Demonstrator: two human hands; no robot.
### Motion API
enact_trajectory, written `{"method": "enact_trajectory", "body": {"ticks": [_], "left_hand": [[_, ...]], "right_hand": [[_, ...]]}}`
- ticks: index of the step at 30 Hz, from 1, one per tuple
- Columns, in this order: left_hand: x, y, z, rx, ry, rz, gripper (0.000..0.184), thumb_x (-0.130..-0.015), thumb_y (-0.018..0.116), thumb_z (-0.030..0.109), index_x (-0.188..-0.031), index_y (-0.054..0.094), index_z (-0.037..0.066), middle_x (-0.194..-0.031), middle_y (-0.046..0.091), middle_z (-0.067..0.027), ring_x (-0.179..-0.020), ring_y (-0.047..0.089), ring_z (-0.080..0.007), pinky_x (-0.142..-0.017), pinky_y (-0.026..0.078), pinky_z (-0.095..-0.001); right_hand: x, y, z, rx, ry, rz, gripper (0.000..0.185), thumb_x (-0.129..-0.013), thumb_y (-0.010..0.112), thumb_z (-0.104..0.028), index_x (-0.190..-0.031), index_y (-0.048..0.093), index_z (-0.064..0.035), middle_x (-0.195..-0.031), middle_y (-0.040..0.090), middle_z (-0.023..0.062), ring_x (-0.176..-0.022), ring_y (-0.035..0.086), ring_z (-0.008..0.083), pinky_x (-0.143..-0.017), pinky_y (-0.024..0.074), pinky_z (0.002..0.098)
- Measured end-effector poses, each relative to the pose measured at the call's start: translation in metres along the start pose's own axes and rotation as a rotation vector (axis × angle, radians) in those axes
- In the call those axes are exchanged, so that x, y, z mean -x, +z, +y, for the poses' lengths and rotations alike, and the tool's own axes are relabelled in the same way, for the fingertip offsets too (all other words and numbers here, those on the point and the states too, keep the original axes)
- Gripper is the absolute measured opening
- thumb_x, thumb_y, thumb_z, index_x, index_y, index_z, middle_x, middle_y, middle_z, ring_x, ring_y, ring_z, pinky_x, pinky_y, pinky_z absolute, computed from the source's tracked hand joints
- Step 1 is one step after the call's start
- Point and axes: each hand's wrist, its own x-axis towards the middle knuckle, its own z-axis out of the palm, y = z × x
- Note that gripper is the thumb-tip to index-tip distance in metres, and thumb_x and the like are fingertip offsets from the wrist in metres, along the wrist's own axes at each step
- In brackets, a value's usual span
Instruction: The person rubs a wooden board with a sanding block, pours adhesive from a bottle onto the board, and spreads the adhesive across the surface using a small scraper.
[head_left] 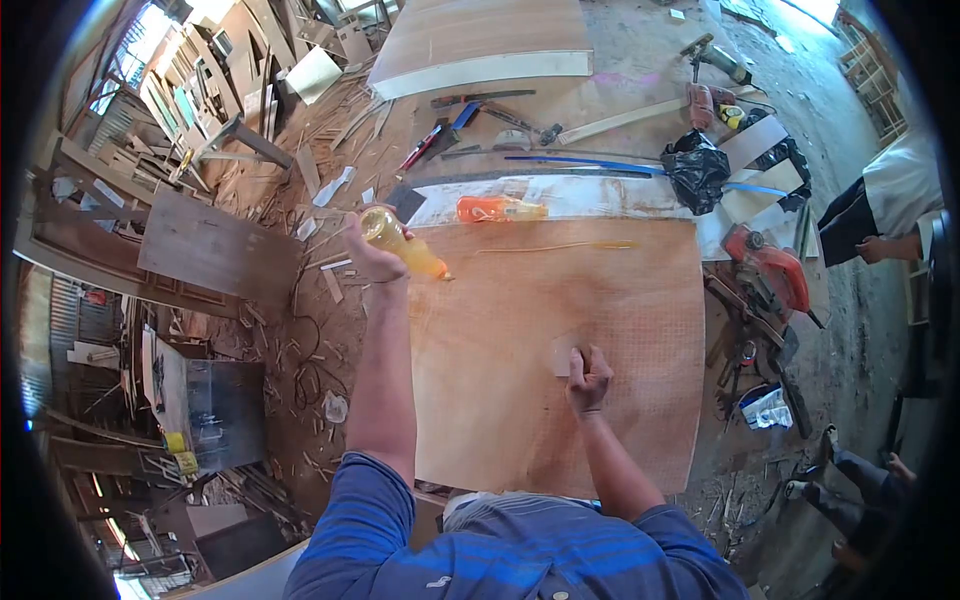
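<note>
My left hand (370,258) is wrapped round a squeeze bottle (384,228) of yellowish liquid. The bottle is tilted, its orange nozzle end pointing down at the left edge of a brown wooden sheet (480,400). A thin amber streak of liquid (560,246) runs across the far part of the sheet. Closed on a small pale flat spreader (562,356), my right hand (590,382) is over the middle of the sheet, where the spreader appears to touch the surface. Just beyond the sheet's far edge, a second bottle (492,208), orange with a clear end, lies on its side.
A red power tool (770,270) lies at the sheet's right, near a black plastic bag (697,165). Hand tools (480,115) and a long board (480,75) are farther back. Wood scraps cover the floor at left. Another person (900,190) stands at right; someone's legs (850,480) show lower right.
</note>
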Motion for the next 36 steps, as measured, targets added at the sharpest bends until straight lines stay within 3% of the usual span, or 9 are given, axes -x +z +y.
{"method": "enact_trajectory", "body": {"ticks": [11,16,18,26,29,36], "left_hand": [[-0.005,0.025,-0.009,0.060,-0.043,-0.077,0.056,-0.103,0.037,0.054,-0.090,0.060,0.004,-0.072,0.059,-0.0082,-0.051,0.056,-0.0179,-0.047,0.048,-0.0313],[-0.008,0.039,-0.023,0.123,-0.098,-0.160,0.055,-0.103,0.036,0.053,-0.091,0.059,0.005,-0.069,0.058,-0.0077,-0.049,0.055,-0.0177,-0.047,0.047,-0.0302],[-0.003,0.056,-0.028,0.156,-0.102,-0.174,0.063,-0.102,0.035,0.059,-0.090,0.061,0.003,-0.061,0.055,-0.0072,-0.048,0.053,-0.0179,-0.047,0.046,-0.0304],[0.038,0.159,-0.038,0.329,-0.225,-0.340,0.060,-0.105,0.034,0.053,-0.091,0.060,0.001,-0.059,0.056,-0.0092,-0.047,0.054,-0.0194,-0.047,0.047,-0.0306],[0.060,0.204,-0.047,0.366,-0.274,-0.404,0.061,-0.103,0.034,0.055,-0.092,0.060,0.001,-0.059,0.056,-0.0094,-0.048,0.055,-0.0201,-0.049,0.047,-0.0323],[0.101,0.262,-0.081,0.349,-0.228,-0.543,0.063,-0.105,0.034,0.056,-0.093,0.061,0.001,-0.063,0.057,-0.0083,-0.053,0.057,-0.0185,-0.053,0.048,-0.0316]], "right_hand": [[-0.001,-0.003,-0.010,0.034,0.021,-0.004,0.016,-0.095,0.066,-0.016,-0.096,0.068,0.0006,-0.078,0.070,0.0109,-0.072,0.066,0.0165,-0.067,0.0520,0.0334],[-0.001,-0.002,-0.010,0.061,-0.031,0.033,0.013,-0.094,0.069,-0.015,-0.093,0.068,-0.0015,-0.074,0.069,0.0143,-0.063,0.066,0.0210,-0.060,0.0517,0.0354],[-0.002,0.000,-0.009,0.048,-0.030,0.036,0.013,-0.094,0.069,-0.014,-0.093,0.068,-0.0016,-0.074,0.068,0.0146,-0.063,0.066,0.0217,-0.060,0.0516,0.0358],[-0.001,-0.005,-0.009,0.019,0.016,-0.017,0.012,-0.093,0.068,-0.014,-0.095,0.069,-0.0022,-0.075,0.067,0.0149,-0.064,0.067,0.0253,-0.061,0.0519,0.0365],[-0.003,-0.005,-0.012,0.002,-0.042,0.021,0.013,-0.094,0.068,-0.015,-0.098,0.070,-0.0019,-0.075,0.070,0.0132,-0.064,0.068,0.0187,-0.061,0.0526,0.0342],[-0.003,-0.008,-0.013,0.012,-0.019,0.009,0.015,-0.092,0.069,-0.017,-0.091,0.069,-0.0029,-0.072,0.066,0.0145,-0.063,0.066,0.0258,-0.060,0.0518,0.0372]]}}
